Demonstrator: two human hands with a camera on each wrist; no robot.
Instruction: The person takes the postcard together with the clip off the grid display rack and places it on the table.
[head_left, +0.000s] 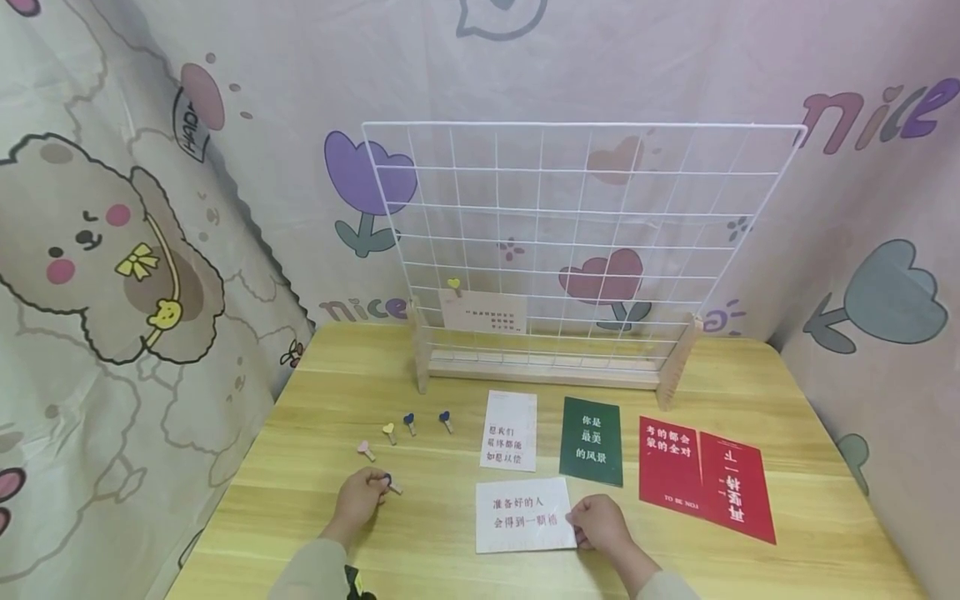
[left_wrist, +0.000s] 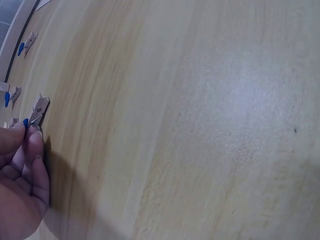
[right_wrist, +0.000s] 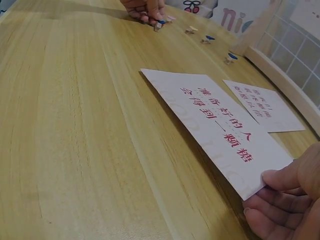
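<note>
Between thumb and fingertips, my left hand point(head_left: 362, 500) pinches a small wooden clothespin point(left_wrist: 40, 107) with a blue heart on it, close over the table at the left. My right hand point(head_left: 602, 525) grips the right edge of a white card point(head_left: 517, 517) with red writing, thumb on top and fingers underneath. Several more heart clothespins lie beyond the left hand: a pink one point(head_left: 365, 450), a yellow one point(head_left: 389, 432) and two blue ones, the farther right of them a blue clothespin point(head_left: 446, 422). Another white card point(head_left: 510, 429) lies just behind the held one.
A white wire grid point(head_left: 577, 242) stands in a wooden base point(head_left: 540, 372) at the back. A yellow heart clothespin point(head_left: 453, 285) holds a pale card point(head_left: 483, 312) on it. A green card point(head_left: 592, 442) and overlapping red cards point(head_left: 705, 479) lie to the right on the table.
</note>
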